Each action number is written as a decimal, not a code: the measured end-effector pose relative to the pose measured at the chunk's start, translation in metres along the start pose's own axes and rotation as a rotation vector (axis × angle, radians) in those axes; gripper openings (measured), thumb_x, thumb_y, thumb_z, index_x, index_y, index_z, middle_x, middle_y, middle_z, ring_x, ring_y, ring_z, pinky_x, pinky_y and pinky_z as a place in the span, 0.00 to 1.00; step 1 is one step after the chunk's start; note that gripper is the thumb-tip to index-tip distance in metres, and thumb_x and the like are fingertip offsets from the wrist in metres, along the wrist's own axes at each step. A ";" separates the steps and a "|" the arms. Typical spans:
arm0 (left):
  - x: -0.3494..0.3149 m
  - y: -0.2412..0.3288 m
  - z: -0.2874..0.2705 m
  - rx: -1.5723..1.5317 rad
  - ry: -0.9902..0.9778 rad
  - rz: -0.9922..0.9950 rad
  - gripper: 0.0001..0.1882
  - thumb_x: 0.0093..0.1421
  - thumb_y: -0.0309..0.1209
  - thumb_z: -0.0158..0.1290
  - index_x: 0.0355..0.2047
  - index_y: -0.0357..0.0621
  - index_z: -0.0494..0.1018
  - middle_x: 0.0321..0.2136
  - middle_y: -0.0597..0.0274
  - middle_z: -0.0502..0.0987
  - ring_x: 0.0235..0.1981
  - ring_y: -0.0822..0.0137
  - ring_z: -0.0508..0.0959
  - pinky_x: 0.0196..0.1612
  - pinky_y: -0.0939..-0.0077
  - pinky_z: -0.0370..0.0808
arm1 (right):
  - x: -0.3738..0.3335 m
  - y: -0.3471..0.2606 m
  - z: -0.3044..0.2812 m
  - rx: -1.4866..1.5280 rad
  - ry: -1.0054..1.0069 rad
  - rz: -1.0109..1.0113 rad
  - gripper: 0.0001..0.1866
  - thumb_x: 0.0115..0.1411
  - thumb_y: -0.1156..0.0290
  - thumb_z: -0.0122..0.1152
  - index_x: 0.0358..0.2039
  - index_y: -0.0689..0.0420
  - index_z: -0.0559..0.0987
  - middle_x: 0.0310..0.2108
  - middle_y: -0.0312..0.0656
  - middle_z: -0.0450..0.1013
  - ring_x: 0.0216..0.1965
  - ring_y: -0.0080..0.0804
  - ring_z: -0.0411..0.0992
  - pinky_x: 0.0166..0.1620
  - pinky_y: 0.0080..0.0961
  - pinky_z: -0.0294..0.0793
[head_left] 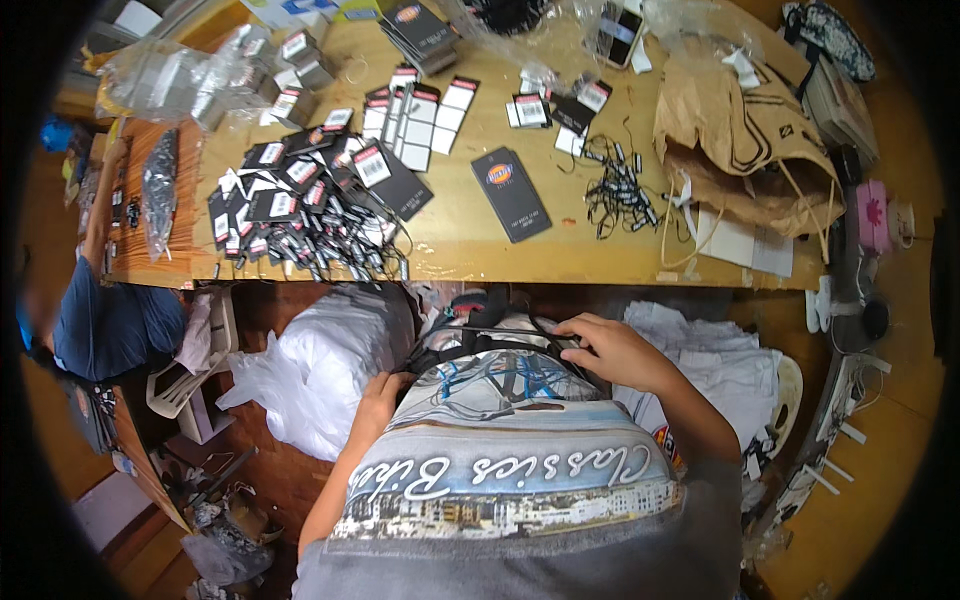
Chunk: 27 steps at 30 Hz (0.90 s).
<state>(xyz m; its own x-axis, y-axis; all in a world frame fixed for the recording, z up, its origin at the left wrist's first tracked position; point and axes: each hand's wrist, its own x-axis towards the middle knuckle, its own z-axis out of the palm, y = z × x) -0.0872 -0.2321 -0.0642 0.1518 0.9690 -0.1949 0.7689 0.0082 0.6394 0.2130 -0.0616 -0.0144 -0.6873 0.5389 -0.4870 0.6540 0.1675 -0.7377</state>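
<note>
Both my hands are at my waist, below the table edge. My right hand (pixel 606 350) is bent with thumb and fingertips pinched at the right end of a black strap (pixel 470 348) that runs across my front. Against the left side of my printed grey shirt (pixel 500 480), my left hand (pixel 380 400) is curled by the strap's other end; its fingertips are partly hidden. On the table ahead lie a single black hang tag (pixel 511 194) and, to its left, a large heap of black tags (pixel 290 210) with white labels and strings.
Black string loops (pixel 620 185) lie beside a brown paper bag (pixel 745 150) at right. A phone (pixel 618 38) rests at the back. Under the table edge are a white plastic bag (pixel 330 350) and folded white cloth (pixel 715 360). Another person's blue sleeve (pixel 115 325) shows at left.
</note>
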 end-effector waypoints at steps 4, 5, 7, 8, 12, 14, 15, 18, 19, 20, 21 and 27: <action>0.005 0.007 0.004 0.056 0.099 -0.080 0.08 0.44 0.24 0.48 0.27 0.37 0.68 0.22 0.52 0.67 0.25 0.53 0.68 0.28 0.66 0.66 | -0.013 0.011 0.015 0.291 0.086 -0.003 0.20 0.50 0.62 0.54 0.42 0.58 0.67 0.39 0.47 0.65 0.45 0.41 0.62 0.46 0.29 0.60; 0.007 0.009 0.002 0.045 0.128 -0.091 0.07 0.43 0.24 0.48 0.26 0.37 0.69 0.21 0.52 0.67 0.25 0.53 0.68 0.27 0.66 0.66 | -0.013 0.014 0.015 0.211 0.044 0.022 0.20 0.48 0.64 0.55 0.41 0.58 0.68 0.37 0.45 0.66 0.42 0.38 0.64 0.43 0.28 0.62; 0.021 0.014 -0.003 0.035 0.235 -0.032 0.07 0.39 0.22 0.51 0.23 0.37 0.69 0.18 0.53 0.66 0.22 0.54 0.68 0.24 0.67 0.66 | -0.013 0.014 0.011 0.109 -0.009 0.080 0.19 0.45 0.65 0.58 0.38 0.58 0.68 0.33 0.44 0.68 0.36 0.35 0.67 0.38 0.27 0.64; 0.026 0.017 -0.006 0.038 0.236 -0.010 0.08 0.38 0.22 0.51 0.23 0.37 0.69 0.18 0.54 0.66 0.22 0.55 0.68 0.24 0.67 0.65 | -0.014 0.010 0.009 0.092 -0.031 0.115 0.19 0.44 0.66 0.58 0.37 0.58 0.68 0.31 0.44 0.69 0.34 0.35 0.67 0.36 0.28 0.64; 0.051 0.032 -0.020 0.112 0.138 0.139 0.08 0.37 0.23 0.50 0.22 0.39 0.69 0.17 0.59 0.65 0.21 0.59 0.68 0.22 0.69 0.65 | -0.021 0.024 0.001 0.068 -0.002 0.191 0.17 0.42 0.67 0.58 0.34 0.57 0.69 0.24 0.47 0.69 0.27 0.40 0.69 0.31 0.30 0.65; 0.056 0.031 -0.018 0.188 0.041 0.259 0.07 0.38 0.23 0.49 0.22 0.40 0.68 0.17 0.60 0.65 0.20 0.60 0.67 0.22 0.70 0.64 | -0.031 0.030 -0.002 -0.100 -0.039 0.314 0.18 0.43 0.67 0.57 0.36 0.57 0.68 0.31 0.49 0.70 0.34 0.44 0.69 0.36 0.34 0.66; 0.057 0.029 -0.018 0.207 0.007 0.268 0.05 0.39 0.24 0.48 0.21 0.42 0.68 0.18 0.62 0.65 0.21 0.62 0.68 0.22 0.72 0.65 | -0.037 0.039 0.001 -0.131 -0.048 0.371 0.18 0.43 0.67 0.57 0.36 0.57 0.68 0.31 0.49 0.70 0.34 0.44 0.69 0.36 0.34 0.66; 0.046 0.018 -0.019 0.190 -0.131 0.222 0.05 0.39 0.24 0.48 0.21 0.43 0.68 0.17 0.62 0.65 0.21 0.63 0.69 0.22 0.72 0.66 | -0.052 0.055 0.013 -0.235 0.113 0.406 0.14 0.41 0.72 0.56 0.33 0.56 0.70 0.29 0.44 0.69 0.33 0.42 0.68 0.36 0.33 0.66; 0.035 0.011 -0.019 0.187 -0.129 0.233 0.05 0.39 0.26 0.48 0.20 0.44 0.68 0.16 0.62 0.65 0.21 0.63 0.70 0.22 0.73 0.67 | -0.056 0.055 0.016 -0.206 0.235 0.384 0.13 0.40 0.74 0.56 0.31 0.56 0.70 0.28 0.42 0.68 0.32 0.41 0.68 0.35 0.33 0.65; 0.026 0.010 -0.021 0.172 -0.132 0.207 0.05 0.39 0.27 0.48 0.20 0.44 0.68 0.16 0.62 0.65 0.21 0.63 0.70 0.22 0.73 0.67 | -0.059 0.055 0.017 -0.177 0.358 0.362 0.13 0.39 0.75 0.55 0.30 0.56 0.70 0.28 0.41 0.67 0.32 0.41 0.67 0.35 0.32 0.65; 0.020 0.009 -0.023 0.162 -0.139 0.186 0.05 0.39 0.27 0.48 0.20 0.44 0.68 0.16 0.61 0.64 0.20 0.63 0.70 0.22 0.73 0.67 | -0.057 0.060 0.015 -0.367 0.618 0.197 0.10 0.38 0.78 0.53 0.25 0.56 0.71 0.25 0.39 0.64 0.29 0.39 0.66 0.33 0.31 0.64; 0.035 0.008 -0.027 0.083 -0.166 0.161 0.07 0.39 0.27 0.49 0.22 0.39 0.69 0.17 0.56 0.66 0.22 0.57 0.70 0.23 0.68 0.67 | -0.044 0.099 0.015 1.044 0.846 0.646 0.07 0.50 0.72 0.52 0.31 0.54 0.68 0.18 0.35 0.62 0.21 0.29 0.64 0.23 0.29 0.63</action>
<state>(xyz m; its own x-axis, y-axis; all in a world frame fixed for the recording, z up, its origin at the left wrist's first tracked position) -0.0925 -0.1911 -0.0459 0.3713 0.9023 -0.2191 0.7739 -0.1703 0.6100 0.3030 -0.0808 -0.0730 0.2475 0.6558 -0.7132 -0.0009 -0.7360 -0.6770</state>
